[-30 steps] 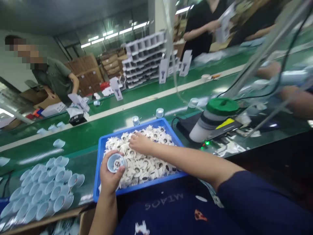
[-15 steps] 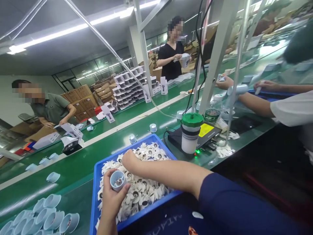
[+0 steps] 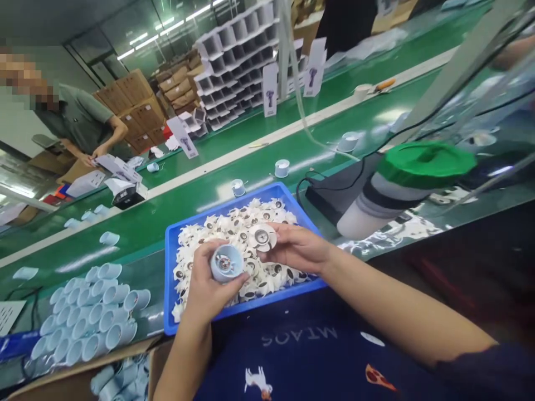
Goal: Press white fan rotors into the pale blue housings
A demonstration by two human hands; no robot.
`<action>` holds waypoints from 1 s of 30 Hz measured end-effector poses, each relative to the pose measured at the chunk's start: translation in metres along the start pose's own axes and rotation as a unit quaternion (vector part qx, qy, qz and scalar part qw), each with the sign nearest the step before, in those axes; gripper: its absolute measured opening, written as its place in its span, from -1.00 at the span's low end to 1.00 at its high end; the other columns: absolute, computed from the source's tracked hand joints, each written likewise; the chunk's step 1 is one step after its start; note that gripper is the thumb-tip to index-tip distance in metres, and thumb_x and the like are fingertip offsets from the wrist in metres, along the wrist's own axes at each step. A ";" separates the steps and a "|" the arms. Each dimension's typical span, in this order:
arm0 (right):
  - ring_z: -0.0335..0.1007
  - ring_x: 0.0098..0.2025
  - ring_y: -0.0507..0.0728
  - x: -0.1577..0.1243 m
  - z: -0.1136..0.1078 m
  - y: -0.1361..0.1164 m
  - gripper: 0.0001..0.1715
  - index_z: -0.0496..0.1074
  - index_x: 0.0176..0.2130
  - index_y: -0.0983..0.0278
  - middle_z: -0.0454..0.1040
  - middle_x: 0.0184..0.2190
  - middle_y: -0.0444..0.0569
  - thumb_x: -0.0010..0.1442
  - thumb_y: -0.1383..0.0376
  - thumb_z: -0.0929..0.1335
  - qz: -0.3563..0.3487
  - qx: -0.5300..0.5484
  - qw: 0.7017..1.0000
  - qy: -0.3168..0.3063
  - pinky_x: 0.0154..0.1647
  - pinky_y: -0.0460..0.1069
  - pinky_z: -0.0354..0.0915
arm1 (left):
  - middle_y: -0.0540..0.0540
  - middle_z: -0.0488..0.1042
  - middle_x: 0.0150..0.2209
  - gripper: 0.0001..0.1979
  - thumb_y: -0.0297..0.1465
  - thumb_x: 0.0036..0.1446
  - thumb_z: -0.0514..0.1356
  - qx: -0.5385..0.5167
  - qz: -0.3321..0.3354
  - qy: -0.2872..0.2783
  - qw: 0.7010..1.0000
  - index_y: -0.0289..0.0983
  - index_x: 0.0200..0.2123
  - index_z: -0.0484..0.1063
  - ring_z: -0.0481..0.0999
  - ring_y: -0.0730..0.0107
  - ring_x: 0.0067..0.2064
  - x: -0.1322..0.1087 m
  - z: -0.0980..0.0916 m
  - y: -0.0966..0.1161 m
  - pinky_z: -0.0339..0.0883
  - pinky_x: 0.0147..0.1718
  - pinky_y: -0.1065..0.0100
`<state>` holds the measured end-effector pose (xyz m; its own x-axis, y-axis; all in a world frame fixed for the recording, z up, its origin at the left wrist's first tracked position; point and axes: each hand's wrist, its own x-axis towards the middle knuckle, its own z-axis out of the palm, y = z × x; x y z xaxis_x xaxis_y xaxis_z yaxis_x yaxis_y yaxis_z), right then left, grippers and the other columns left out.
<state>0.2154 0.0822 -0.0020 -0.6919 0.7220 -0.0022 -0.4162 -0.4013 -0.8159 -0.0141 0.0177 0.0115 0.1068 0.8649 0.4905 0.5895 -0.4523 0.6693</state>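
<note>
A green counter [image 3: 146,267] runs slantwise across the view. On its near edge sits a blue tray [image 3: 169,278] filled with a heap of white fan wheels [image 3: 198,236]. To the left of the tray, a cluster of pale blue cups [image 3: 90,317] lies packed together on their sides, mouths turned mostly toward the near side. The right forearm [image 3: 388,303] reaches in from the lower right, nearly straight at the wrist; the left forearm [image 3: 188,345] rises more steeply from the bottom edge. Right of the tray, a jar with a green lid [image 3: 388,192] leans in the view.

Both hands are over the tray, close together. The left hand [image 3: 213,292] is closed around a single cup [image 3: 226,263], fingers wrapped behind its left side and thumb along its lower right; the mouth tips toward the camera, showing a small metallic part inside. The right hand [image 3: 301,245], fingers pointing left, pinches one fan wheel [image 3: 263,237] by its right edge, its dark-ringed hub facing the camera, just beside the cup's upper right.
</note>
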 end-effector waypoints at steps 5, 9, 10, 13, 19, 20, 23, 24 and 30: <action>0.40 -0.32 -0.01 -0.001 0.004 0.006 -0.40 0.34 -0.15 0.30 0.38 -0.31 -0.10 0.01 0.06 0.58 0.018 0.077 0.997 -0.019 -0.17 -0.08 0.39 | -0.18 0.48 0.12 -0.43 -0.28 0.06 0.40 0.102 0.069 -0.034 0.992 -0.14 0.13 0.34 0.48 0.10 0.14 0.005 -0.001 0.012 0.34 0.14 0.06; 0.38 -0.30 -0.02 -0.002 0.009 0.005 -0.53 0.38 -0.13 0.27 0.40 -0.31 -0.13 0.10 0.15 0.57 -0.019 0.013 1.000 -0.009 -0.20 -0.12 0.34 | -0.18 0.55 0.04 -0.42 -0.26 0.07 0.40 0.152 0.078 -0.035 0.985 -0.16 0.14 0.35 0.54 0.12 0.06 0.003 -0.003 0.015 0.39 0.07 0.10; 0.37 -0.29 -0.01 -0.003 0.012 0.004 -0.63 0.41 -0.13 0.26 0.41 -0.28 -0.11 0.14 0.20 0.54 -0.053 -0.068 0.996 0.002 -0.20 -0.10 0.34 | -0.19 0.55 0.04 -0.43 -0.25 0.08 0.39 0.165 0.080 -0.035 0.982 -0.17 0.14 0.35 0.55 0.12 0.05 0.003 -0.003 0.015 0.39 0.06 0.10; 0.35 -0.22 0.07 -0.001 0.022 0.001 -0.79 0.52 -0.11 0.22 0.39 -0.20 -0.04 0.21 0.35 0.45 -0.187 -0.399 0.897 0.042 -0.14 0.00 0.30 | -0.20 0.57 0.02 -0.47 -0.28 0.12 0.35 0.197 0.107 -0.039 0.974 -0.19 0.15 0.34 0.57 0.12 0.04 0.004 -0.001 0.017 0.38 0.04 0.11; 0.36 -0.21 0.08 0.011 0.031 -0.001 -0.81 0.61 -0.21 0.19 0.31 -0.22 -0.05 0.14 0.41 0.52 -0.191 -0.578 0.792 0.046 -0.17 0.00 0.27 | -0.20 0.60 -0.02 -0.53 -0.32 0.18 0.28 0.228 0.127 0.015 0.965 -0.20 0.15 0.36 0.61 0.14 0.00 -0.001 0.010 0.015 0.40 0.01 0.14; 0.37 -0.21 0.08 0.010 0.030 -0.002 -0.80 0.61 -0.19 0.17 0.31 -0.22 -0.05 0.14 0.39 0.52 -0.185 -0.571 0.798 0.045 -0.16 0.00 0.28 | -0.20 0.60 -0.02 -0.52 -0.30 0.18 0.29 0.224 0.117 0.021 0.967 -0.20 0.16 0.36 0.61 0.13 0.00 -0.002 0.011 0.014 0.41 0.01 0.13; 0.36 -0.23 0.08 -0.002 0.026 -0.005 -0.92 0.61 -0.29 0.21 0.30 -0.27 -0.04 0.27 0.31 0.44 -0.220 -0.559 0.798 0.051 -0.19 -0.01 0.30 | -0.20 0.59 0.00 -0.45 -0.21 0.15 0.33 0.197 0.094 0.000 0.976 -0.17 0.18 0.34 0.59 0.11 0.01 0.000 0.010 0.010 0.41 0.04 0.10; 0.34 -0.25 0.08 -0.006 0.025 -0.006 -0.79 0.58 -0.36 0.24 0.30 -0.29 -0.02 0.32 0.29 0.40 -0.243 -0.560 0.790 0.055 -0.20 -0.01 0.30 | -0.20 0.58 0.01 -0.42 -0.17 0.13 0.35 0.185 0.091 -0.010 0.978 -0.16 0.19 0.34 0.58 0.10 0.03 0.002 0.009 0.009 0.40 0.06 0.08; 0.31 0.04 0.31 -0.017 0.022 -0.006 -0.56 0.46 0.09 0.27 0.33 0.02 0.18 0.39 0.05 0.31 -0.314 -0.652 0.687 0.064 0.01 0.23 0.31 | -0.16 0.49 -0.01 -0.37 -0.10 0.03 0.41 0.170 0.105 -0.017 0.980 -0.16 0.15 0.42 0.49 0.14 0.01 0.022 -0.006 0.003 0.38 0.05 0.12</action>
<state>0.2167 0.0598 0.0159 -0.5257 0.5992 0.6038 0.3315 0.7980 -0.5034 -0.0147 0.0343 0.0279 0.2769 0.7701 0.5747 0.7840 -0.5269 0.3283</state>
